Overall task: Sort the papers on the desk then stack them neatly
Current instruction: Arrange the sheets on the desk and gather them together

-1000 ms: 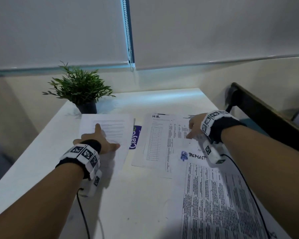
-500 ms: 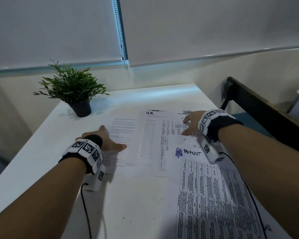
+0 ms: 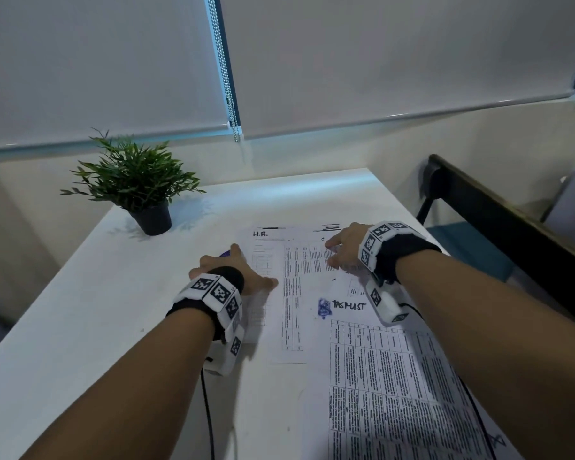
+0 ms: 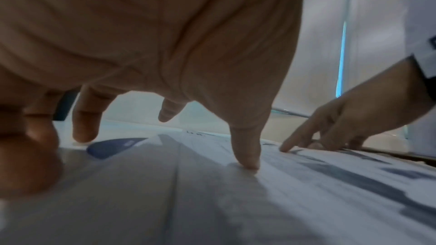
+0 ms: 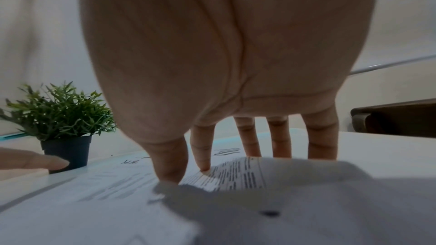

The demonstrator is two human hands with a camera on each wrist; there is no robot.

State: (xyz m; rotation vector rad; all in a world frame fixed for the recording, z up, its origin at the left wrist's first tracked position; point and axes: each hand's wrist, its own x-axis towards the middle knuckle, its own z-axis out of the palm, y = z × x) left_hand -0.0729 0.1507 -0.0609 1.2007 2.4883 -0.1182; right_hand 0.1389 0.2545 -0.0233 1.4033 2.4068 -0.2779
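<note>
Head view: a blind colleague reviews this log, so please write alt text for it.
Two hands, left hand and right hand, press fingers down on overlapping printed papers on a white desk. A small potted plant stands at the far left, closed blinds behind.

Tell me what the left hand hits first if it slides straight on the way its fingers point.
Probably nothing on the desk: the left hand points toward the far edge, passing right of the potted plant; only bare desk lies ahead, though depth is uncertain.
</note>
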